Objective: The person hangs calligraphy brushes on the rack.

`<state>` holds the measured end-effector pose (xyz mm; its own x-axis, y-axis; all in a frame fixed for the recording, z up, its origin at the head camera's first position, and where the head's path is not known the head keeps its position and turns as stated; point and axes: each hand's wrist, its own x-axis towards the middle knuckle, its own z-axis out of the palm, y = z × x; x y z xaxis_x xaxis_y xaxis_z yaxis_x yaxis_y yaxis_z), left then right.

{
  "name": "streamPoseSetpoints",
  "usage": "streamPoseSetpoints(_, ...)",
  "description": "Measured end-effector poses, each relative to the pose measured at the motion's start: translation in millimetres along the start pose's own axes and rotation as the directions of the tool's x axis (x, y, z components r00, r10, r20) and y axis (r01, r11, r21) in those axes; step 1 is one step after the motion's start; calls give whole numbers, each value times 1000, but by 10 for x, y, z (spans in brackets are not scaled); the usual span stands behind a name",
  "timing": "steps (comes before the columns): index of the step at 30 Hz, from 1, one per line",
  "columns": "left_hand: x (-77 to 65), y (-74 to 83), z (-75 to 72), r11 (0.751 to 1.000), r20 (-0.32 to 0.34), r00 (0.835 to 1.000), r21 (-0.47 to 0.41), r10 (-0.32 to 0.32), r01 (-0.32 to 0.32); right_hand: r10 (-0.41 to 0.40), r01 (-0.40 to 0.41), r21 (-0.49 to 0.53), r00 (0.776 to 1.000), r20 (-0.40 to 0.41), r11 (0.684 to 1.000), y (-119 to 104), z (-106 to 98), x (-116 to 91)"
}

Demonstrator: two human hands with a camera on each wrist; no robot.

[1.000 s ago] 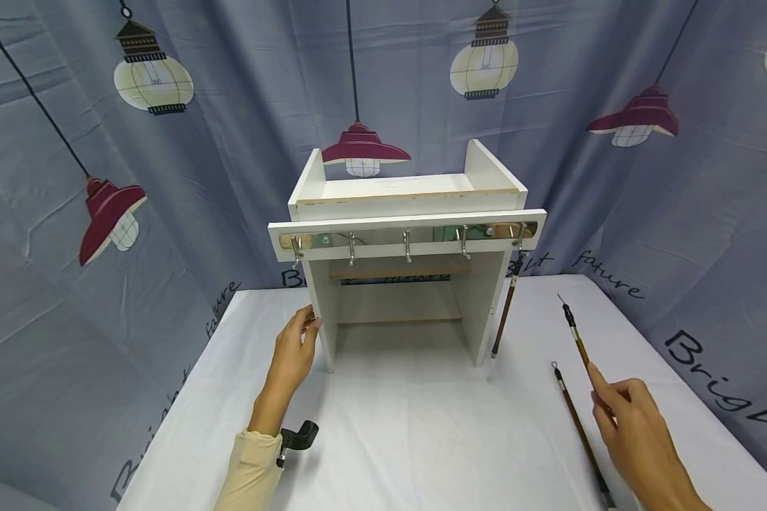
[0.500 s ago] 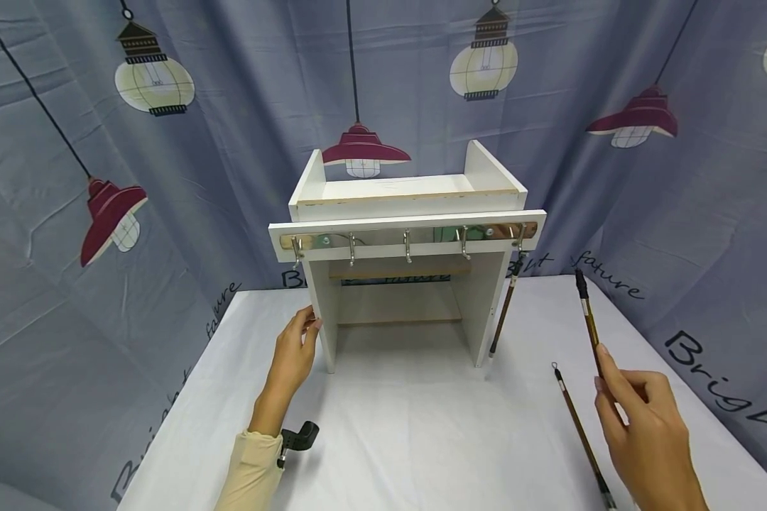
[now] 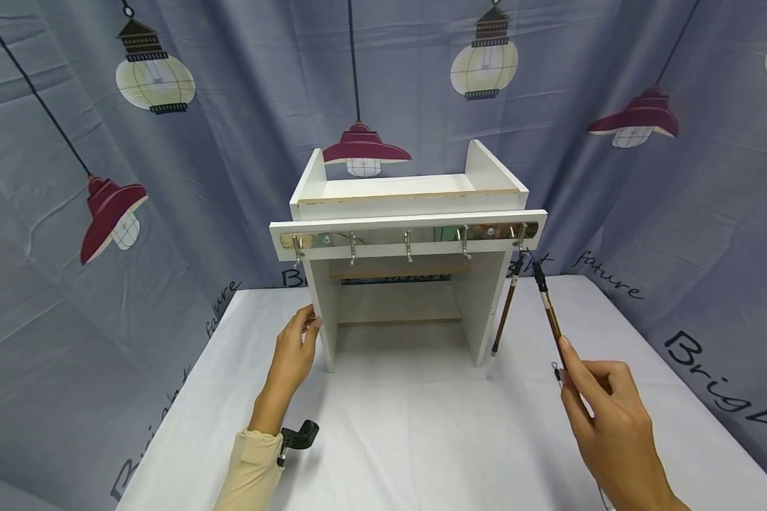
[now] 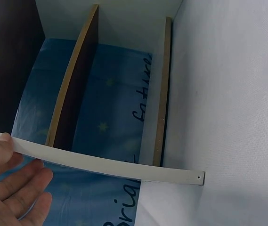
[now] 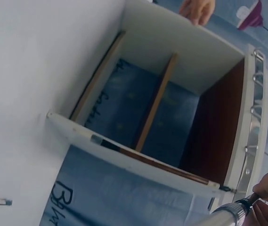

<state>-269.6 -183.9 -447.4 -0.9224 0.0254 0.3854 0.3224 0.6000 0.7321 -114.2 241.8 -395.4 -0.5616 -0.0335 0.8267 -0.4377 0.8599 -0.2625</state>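
R hand (image 3: 613, 419) pinched brush (image 3: 550, 312) betw. thumb & fingers, brush tilted, dark end up nr. rightmost hook (image 3: 521, 236) of wht. shelf (image 3: 409, 207), L hand (image 3: 294, 348) gripped shelf's L side edge, 2nd brush (image 3: 506, 312) hung from hook, 3rd brush (image 3: 557, 375) on table (image 3: 415, 440), mostly hidden

Room in frt of shelf unit (image 3: 399, 301) — hung brush (image 3: 505, 309) blocks R side.

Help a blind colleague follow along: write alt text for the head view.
A person's right hand holds a brush near the rightmost hook of a white shelf unit, where another brush hangs. The left hand grips the unit's left panel; a third brush lies mostly hidden.
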Motion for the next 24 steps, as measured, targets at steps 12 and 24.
streamPoseSetpoints(12, -5, -18, 11, 1000, -13, 1000, 2, 12, -12, -105, 101, 50, 991, 88, 994, -124, 144, 95)
streamPoseSetpoints(24, -1, -11, 9, 1000, -7, 1000, 5, 8, -8, -153, 150, 32, 981, 116, 988, -142, 196, 132)
